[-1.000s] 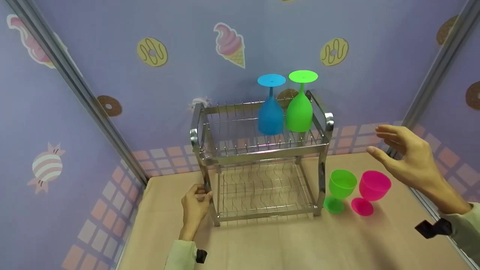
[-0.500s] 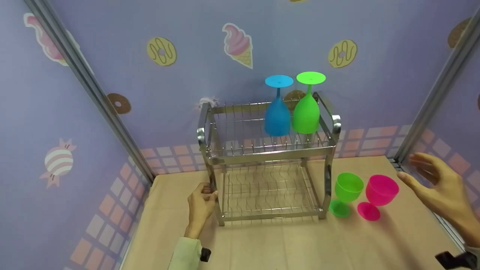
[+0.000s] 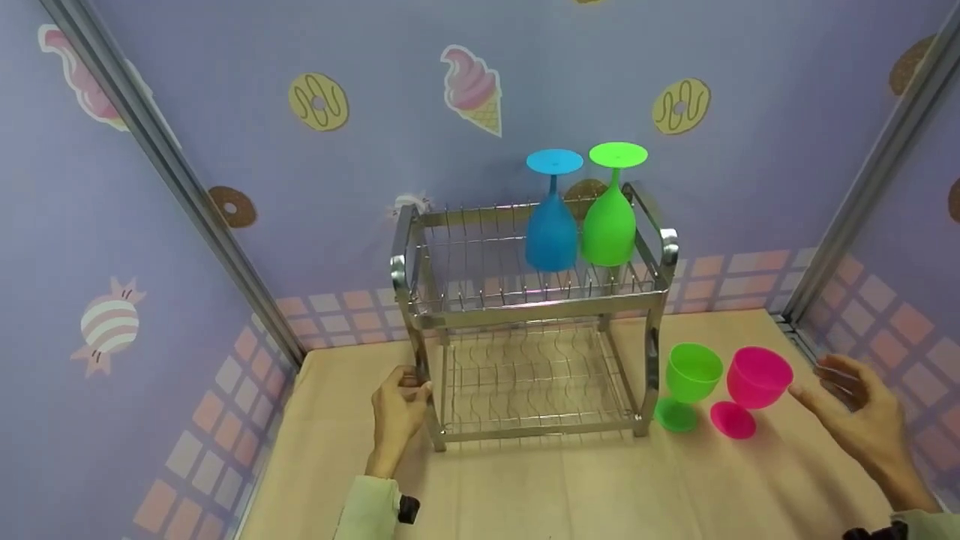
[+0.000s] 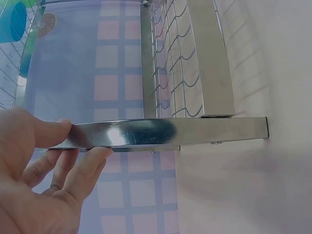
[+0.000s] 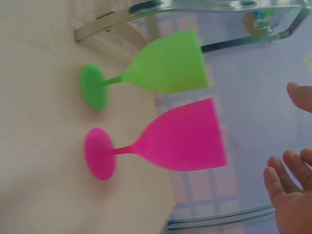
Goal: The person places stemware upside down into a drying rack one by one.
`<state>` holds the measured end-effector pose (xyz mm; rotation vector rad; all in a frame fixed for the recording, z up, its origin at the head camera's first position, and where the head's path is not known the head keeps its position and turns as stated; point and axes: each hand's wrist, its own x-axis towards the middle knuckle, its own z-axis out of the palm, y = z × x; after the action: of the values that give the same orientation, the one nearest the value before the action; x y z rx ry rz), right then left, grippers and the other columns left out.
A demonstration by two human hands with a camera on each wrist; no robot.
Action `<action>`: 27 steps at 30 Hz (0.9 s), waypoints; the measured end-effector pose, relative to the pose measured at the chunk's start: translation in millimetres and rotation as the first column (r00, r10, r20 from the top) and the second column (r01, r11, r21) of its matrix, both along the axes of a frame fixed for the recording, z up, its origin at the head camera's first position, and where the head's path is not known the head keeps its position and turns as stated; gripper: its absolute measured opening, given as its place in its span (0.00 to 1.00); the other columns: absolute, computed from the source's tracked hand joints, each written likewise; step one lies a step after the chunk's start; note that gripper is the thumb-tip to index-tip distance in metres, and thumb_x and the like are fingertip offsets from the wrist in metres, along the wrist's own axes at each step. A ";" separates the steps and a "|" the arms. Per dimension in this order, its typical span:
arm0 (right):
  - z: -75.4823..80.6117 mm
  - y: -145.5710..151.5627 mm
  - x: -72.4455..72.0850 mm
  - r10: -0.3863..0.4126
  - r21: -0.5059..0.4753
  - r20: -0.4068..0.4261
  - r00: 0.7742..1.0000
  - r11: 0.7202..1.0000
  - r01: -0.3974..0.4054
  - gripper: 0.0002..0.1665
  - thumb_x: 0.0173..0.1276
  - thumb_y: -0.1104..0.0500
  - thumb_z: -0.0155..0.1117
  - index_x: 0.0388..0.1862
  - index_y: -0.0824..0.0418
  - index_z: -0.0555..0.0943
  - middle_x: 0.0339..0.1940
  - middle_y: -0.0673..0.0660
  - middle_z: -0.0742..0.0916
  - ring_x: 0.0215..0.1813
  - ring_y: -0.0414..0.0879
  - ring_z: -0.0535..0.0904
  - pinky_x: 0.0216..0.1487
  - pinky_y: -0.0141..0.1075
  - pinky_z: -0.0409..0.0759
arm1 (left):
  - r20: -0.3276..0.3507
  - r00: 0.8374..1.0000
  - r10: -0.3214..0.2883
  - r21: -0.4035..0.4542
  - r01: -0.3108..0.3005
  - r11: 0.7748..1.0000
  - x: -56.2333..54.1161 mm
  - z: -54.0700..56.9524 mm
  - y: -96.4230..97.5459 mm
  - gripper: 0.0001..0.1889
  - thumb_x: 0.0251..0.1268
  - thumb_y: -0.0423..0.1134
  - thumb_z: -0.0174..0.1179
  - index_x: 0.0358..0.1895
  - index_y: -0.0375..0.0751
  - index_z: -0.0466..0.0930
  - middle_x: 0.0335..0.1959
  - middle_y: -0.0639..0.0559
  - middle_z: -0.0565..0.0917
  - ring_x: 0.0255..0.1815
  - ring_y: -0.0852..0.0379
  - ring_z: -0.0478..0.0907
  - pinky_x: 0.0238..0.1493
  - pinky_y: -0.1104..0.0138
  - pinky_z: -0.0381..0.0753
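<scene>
My left hand (image 3: 397,409) pinches the left front leg (image 4: 131,132) of a two-tier metal dish rack (image 3: 540,307), thumb on one side and fingers on the other. To the right of the rack stand two upright wine glasses, one green (image 3: 694,373) and one pink (image 3: 759,377). My right hand (image 3: 862,412) hovers just right of the pink glass, fingers spread and holding nothing. In the right wrist view its fingertips (image 5: 274,183) are apart from the pink bowl. On the upper tier, a blue wine glass (image 3: 552,236) and another green wine glass (image 3: 609,229) sit upside down, feet up.
The rack's lower tier (image 3: 536,382) has wavy wires. A beige cloth (image 3: 510,495) covers the table. Patterned walls (image 3: 360,150) enclose the back and both sides, with metal posts (image 3: 885,157) at the corners.
My right hand has moved down, from above the glasses to beside the pink one. The left hand stays on the rack leg. The head view has shifted slightly.
</scene>
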<state>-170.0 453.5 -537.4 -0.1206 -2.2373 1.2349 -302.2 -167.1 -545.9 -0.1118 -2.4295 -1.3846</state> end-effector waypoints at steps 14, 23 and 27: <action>-74.4 0.3 -29.1 -0.014 -0.162 0.237 0.971 0.985 0.053 0.54 0.71 0.53 0.78 0.84 0.70 0.56 0.76 0.70 0.69 0.60 0.24 0.72 0.56 0.10 0.75 | -0.001 1.000 0.010 0.008 -0.010 1.000 0.6 1.6 0.7 0.11 0.67 0.26 0.70 0.51 0.34 0.85 0.44 0.38 0.89 0.45 0.40 0.90 0.49 0.52 0.94; -98.9 -5.4 -51.3 0.048 -0.174 0.347 0.937 0.985 0.014 0.60 0.70 0.51 0.79 0.86 0.67 0.50 0.78 0.67 0.69 0.64 0.33 0.74 0.52 0.11 0.77 | 0.004 1.000 0.007 0.000 -0.007 1.000 0.2 1.9 0.5 0.12 0.67 0.26 0.70 0.51 0.31 0.85 0.45 0.36 0.89 0.44 0.38 0.91 0.48 0.50 0.94; -104.1 -10.4 -58.1 0.054 -0.181 0.345 0.937 0.983 0.010 0.62 0.67 0.52 0.82 0.86 0.64 0.52 0.73 0.62 0.72 0.56 0.23 0.71 0.52 0.12 0.78 | -0.005 1.000 0.015 -0.009 -0.015 1.000 0.2 0.3 1.1 0.11 0.67 0.25 0.71 0.50 0.32 0.85 0.45 0.36 0.89 0.44 0.39 0.91 0.48 0.50 0.93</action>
<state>-228.1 443.1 -641.5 -0.4160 -2.4205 1.5278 -302.0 -166.0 -545.6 -0.0988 -2.4278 -1.3659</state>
